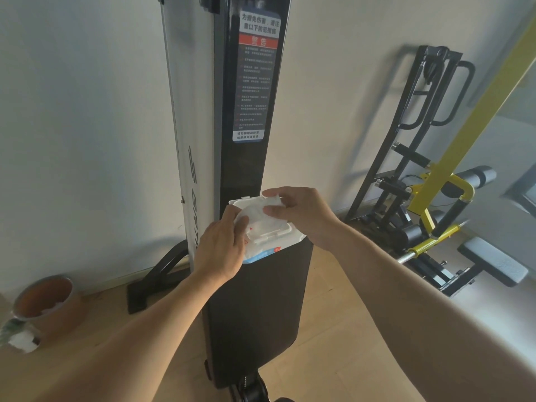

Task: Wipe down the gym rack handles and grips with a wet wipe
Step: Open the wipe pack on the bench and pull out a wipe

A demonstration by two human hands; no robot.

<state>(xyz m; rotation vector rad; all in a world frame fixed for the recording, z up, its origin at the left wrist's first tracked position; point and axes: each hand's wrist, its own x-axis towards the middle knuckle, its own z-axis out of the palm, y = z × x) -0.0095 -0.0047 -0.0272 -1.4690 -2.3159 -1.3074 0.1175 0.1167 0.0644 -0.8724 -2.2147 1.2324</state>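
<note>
A white pack of wet wipes point(275, 242) with its flip lid open lies at the far end of a black padded bench point(258, 309). My left hand point(220, 248) rests on the pack's near left side and presses it down. My right hand point(298, 211) pinches a white wet wipe point(258, 211) that sticks out of the pack's opening. The black gym rack point(414, 134) with curved handles and foam grips leans against the wall at the right, well away from both hands.
A tall black machine column point(252, 97) with a warning label stands behind the bench. A yellow frame bar point(475, 120) and a grey padded seat point(493, 265) are at the right. A brown bin point(49, 303) with crumpled wipes sits on the wooden floor at the left.
</note>
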